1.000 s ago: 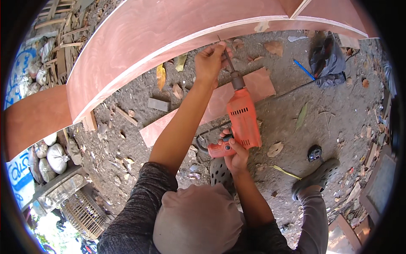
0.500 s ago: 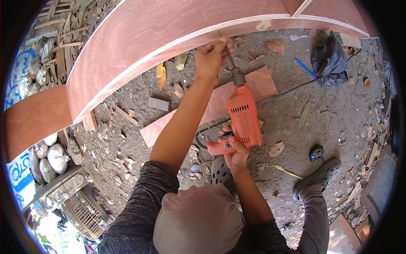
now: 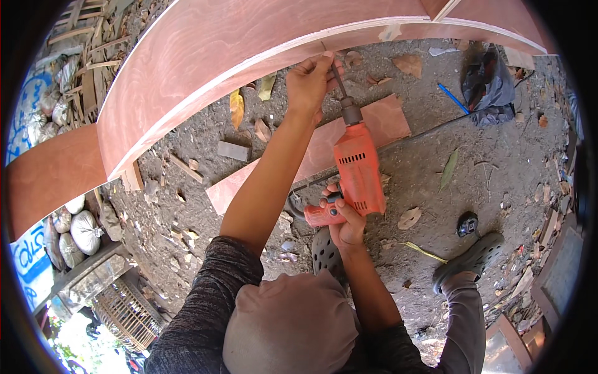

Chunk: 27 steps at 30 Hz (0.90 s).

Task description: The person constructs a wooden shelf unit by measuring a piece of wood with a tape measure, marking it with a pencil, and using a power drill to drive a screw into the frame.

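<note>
My right hand (image 3: 346, 219) grips the handle of an orange corded power drill (image 3: 359, 165), which points away from me. A long dark bit (image 3: 339, 81) runs out of its chuck. At the bit's far end, the fingers of my left hand (image 3: 309, 85) are pinched together. A thin metal tip (image 3: 323, 46) pokes out past them against the side of a curved plywood piece (image 3: 249, 40). Whether that tip is a screw or the bit's own end, I cannot tell. Below the drill's front lies a flat plywood strip (image 3: 380, 122) on the dirt.
The drill's cable (image 3: 411, 138) crosses the ground toward a black plastic bag (image 3: 488, 87) and a blue pen-like stick (image 3: 453, 98). A small wood block (image 3: 234, 151) lies left of my arm. A tape measure (image 3: 466, 224) sits by my right shoe (image 3: 468, 262). Filled sacks (image 3: 85, 233) stand left.
</note>
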Available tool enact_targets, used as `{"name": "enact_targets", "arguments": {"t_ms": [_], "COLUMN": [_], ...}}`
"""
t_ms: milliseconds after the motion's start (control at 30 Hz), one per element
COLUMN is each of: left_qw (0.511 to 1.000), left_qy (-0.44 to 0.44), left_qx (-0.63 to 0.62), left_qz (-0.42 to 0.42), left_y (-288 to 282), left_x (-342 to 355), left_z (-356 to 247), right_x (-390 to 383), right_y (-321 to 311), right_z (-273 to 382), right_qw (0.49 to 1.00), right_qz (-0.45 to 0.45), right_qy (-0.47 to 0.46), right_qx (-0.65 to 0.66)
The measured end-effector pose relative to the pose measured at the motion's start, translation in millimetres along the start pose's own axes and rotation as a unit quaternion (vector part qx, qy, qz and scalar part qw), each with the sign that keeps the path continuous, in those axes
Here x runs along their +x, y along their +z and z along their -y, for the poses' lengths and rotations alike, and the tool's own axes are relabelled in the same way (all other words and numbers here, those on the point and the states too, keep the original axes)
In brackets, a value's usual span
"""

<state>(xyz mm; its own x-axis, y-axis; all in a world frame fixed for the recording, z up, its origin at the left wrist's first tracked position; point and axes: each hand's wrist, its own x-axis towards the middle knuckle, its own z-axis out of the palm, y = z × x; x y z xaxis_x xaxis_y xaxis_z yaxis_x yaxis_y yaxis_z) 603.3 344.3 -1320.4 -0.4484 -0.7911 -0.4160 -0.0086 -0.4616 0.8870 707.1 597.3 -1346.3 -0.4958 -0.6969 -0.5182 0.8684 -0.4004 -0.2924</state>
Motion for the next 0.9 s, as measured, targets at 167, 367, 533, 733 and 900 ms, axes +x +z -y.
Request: {"name": "enact_targets", "arguments": {"t_ms": [167, 367, 533, 733, 900], "left_qw": [1.000, 1.000, 1.000, 0.998, 0.968], "left_qy": [0.000, 0.000, -0.003, -0.036, -0.111], "left_qx": [-0.001, -0.007, -0.001, 0.005, 0.181], "left_qz": [-0.009, -0.005, -0.004, 0.052, 0.136], "left_y": [0, 0, 1, -10, -38], "left_x": [1, 1, 0, -8, -71], "left_z": [1, 0, 0, 4, 11], "right_x": [1, 2, 2, 0, -1], "right_y": [2, 2, 1, 8, 13], "right_z": [-1, -1, -1, -6, -5], "right_qw": [1.000, 1.000, 1.000, 1.000, 1.000], "right_qz": [-0.002, -0.001, -0.004, 0.005, 0.000], "right_qy": [-0.003, -0.008, -0.002, -0.011, -0.026], "right_qx": [0.008, 0.005, 0.011, 0.020, -0.004]}}
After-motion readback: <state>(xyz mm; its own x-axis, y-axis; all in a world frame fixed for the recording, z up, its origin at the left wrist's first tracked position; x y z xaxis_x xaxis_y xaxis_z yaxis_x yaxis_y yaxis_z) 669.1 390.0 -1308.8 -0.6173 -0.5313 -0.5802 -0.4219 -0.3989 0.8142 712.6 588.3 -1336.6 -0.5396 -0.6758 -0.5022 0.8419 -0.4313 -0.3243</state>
